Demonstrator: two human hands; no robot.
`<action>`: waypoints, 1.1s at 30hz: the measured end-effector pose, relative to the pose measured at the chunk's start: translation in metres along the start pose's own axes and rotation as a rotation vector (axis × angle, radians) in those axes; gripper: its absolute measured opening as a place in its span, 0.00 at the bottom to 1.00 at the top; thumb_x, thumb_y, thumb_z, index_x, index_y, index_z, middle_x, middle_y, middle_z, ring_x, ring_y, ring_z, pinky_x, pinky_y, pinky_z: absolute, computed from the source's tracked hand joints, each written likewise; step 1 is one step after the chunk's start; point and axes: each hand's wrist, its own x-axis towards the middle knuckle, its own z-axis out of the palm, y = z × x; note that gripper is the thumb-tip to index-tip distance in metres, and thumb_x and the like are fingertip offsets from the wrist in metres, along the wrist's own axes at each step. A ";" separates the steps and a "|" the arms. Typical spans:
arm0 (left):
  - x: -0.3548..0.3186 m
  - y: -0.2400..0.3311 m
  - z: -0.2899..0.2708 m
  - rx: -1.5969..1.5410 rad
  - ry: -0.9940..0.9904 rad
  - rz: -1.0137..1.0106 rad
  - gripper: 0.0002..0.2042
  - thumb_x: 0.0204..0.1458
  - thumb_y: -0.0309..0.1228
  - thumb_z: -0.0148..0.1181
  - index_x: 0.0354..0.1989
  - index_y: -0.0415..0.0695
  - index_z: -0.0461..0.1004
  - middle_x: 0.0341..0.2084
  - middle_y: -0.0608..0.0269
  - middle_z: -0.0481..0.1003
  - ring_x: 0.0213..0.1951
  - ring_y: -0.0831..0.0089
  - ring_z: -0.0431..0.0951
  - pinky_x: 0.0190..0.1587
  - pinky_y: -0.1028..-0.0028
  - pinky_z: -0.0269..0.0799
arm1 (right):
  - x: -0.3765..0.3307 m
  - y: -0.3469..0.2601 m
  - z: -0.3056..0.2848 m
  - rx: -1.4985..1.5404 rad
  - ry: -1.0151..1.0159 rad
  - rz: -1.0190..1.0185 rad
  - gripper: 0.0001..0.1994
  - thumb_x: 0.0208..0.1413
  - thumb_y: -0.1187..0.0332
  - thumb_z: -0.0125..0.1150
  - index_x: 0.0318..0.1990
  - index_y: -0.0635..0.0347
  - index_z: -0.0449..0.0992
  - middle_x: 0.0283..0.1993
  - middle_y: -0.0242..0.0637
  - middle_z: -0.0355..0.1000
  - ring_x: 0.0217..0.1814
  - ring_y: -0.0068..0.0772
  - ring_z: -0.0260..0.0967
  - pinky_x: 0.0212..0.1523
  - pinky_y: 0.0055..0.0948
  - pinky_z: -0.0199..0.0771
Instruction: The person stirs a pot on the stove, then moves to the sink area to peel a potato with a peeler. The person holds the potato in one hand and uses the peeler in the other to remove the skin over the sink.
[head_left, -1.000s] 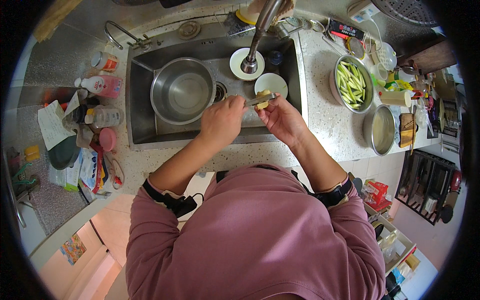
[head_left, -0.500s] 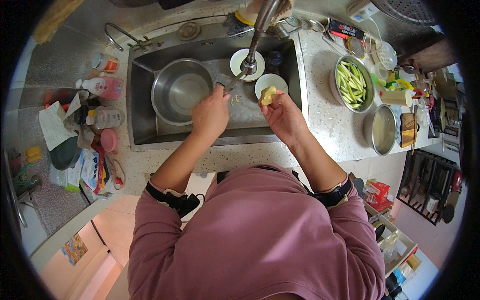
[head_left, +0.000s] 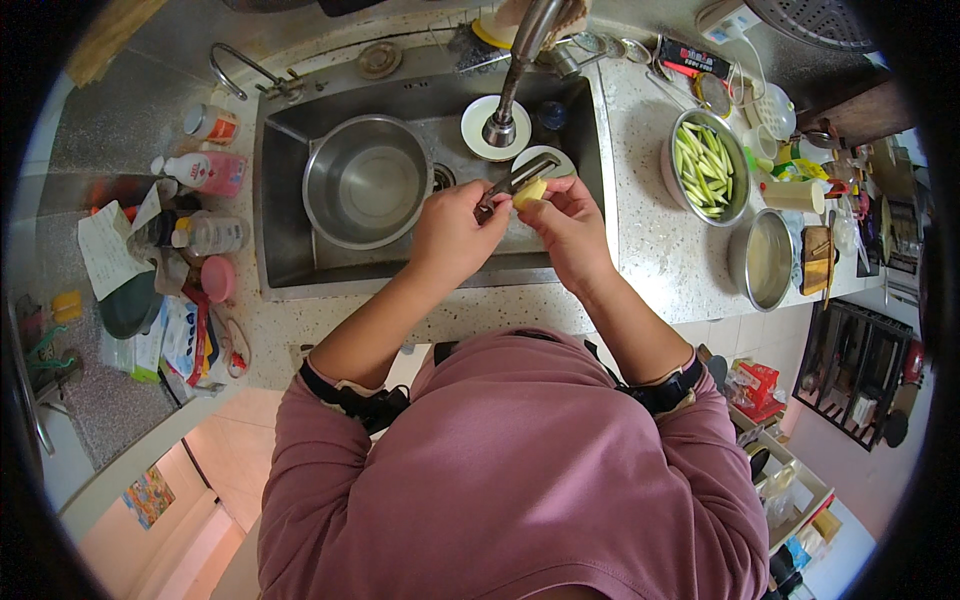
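Note:
My left hand (head_left: 455, 232) is closed round the handle of a peeler (head_left: 532, 170), whose head points away to the right. Pinched in the fingers of my right hand (head_left: 574, 236) is a pale yellow piece of ginger (head_left: 531, 192). The peeler's head lies over the ginger, seemingly touching it. Both hands are above the right half of the steel sink (head_left: 420, 275). Beneath them in the basin are two white bowls, one (head_left: 495, 128) under the tap and a nearer one (head_left: 545, 158) partly covered by the peeler and my right hand.
A large steel pot (head_left: 365, 182) fills the sink's left side. The tap (head_left: 515, 85) hangs over the basin. On the right counter stand a bowl of cut green vegetable sticks (head_left: 705, 170) and a steel bowl of cloudy liquid (head_left: 766, 258). Bottles (head_left: 205, 174) crowd the left.
My left hand has moved right and brought the peeler from over the sink's middle up to the ginger. My right hand has turned slightly, still holding the ginger.

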 end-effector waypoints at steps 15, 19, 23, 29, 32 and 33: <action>0.007 -0.025 -0.018 0.293 0.021 0.089 0.12 0.47 0.36 0.61 0.32 0.40 0.72 0.23 0.57 0.75 0.25 0.59 0.76 0.28 0.65 0.70 | -0.007 -0.019 -0.002 0.328 -0.123 0.326 0.13 0.56 0.72 0.51 0.49 0.59 0.65 0.47 0.36 0.68 0.46 0.29 0.69 0.48 0.25 0.72; -0.012 -0.009 -0.021 0.272 0.014 0.142 0.12 0.51 0.36 0.58 0.36 0.41 0.69 0.27 0.57 0.75 0.29 0.58 0.76 0.28 0.64 0.70 | -0.006 -0.018 0.000 0.364 -0.097 0.304 0.13 0.57 0.72 0.51 0.50 0.60 0.65 0.48 0.36 0.68 0.47 0.30 0.68 0.51 0.26 0.71; -0.018 0.001 -0.021 0.361 -0.038 0.204 0.09 0.54 0.35 0.53 0.32 0.41 0.67 0.26 0.56 0.73 0.28 0.55 0.75 0.28 0.62 0.68 | -0.004 -0.014 0.001 0.388 -0.091 0.294 0.13 0.57 0.72 0.50 0.50 0.62 0.64 0.48 0.37 0.68 0.47 0.30 0.68 0.52 0.26 0.71; -0.017 0.000 -0.020 0.417 -0.074 0.235 0.09 0.54 0.34 0.53 0.32 0.40 0.66 0.24 0.52 0.72 0.28 0.52 0.74 0.28 0.59 0.67 | -0.005 -0.011 -0.001 0.374 -0.122 0.286 0.12 0.57 0.72 0.49 0.48 0.62 0.64 0.45 0.37 0.69 0.43 0.28 0.70 0.48 0.25 0.73; -0.015 -0.004 -0.020 0.450 -0.088 0.221 0.09 0.54 0.34 0.53 0.33 0.40 0.66 0.24 0.51 0.72 0.28 0.51 0.74 0.29 0.59 0.67 | -0.005 -0.010 -0.001 0.316 -0.115 0.329 0.10 0.57 0.72 0.50 0.46 0.62 0.65 0.43 0.36 0.70 0.40 0.27 0.71 0.45 0.24 0.74; -0.013 -0.006 -0.020 0.470 -0.091 0.210 0.09 0.54 0.34 0.53 0.33 0.40 0.66 0.24 0.51 0.72 0.28 0.51 0.74 0.29 0.59 0.67 | -0.005 -0.010 -0.001 0.320 -0.119 0.336 0.09 0.57 0.72 0.50 0.45 0.62 0.65 0.42 0.36 0.70 0.40 0.26 0.71 0.44 0.24 0.74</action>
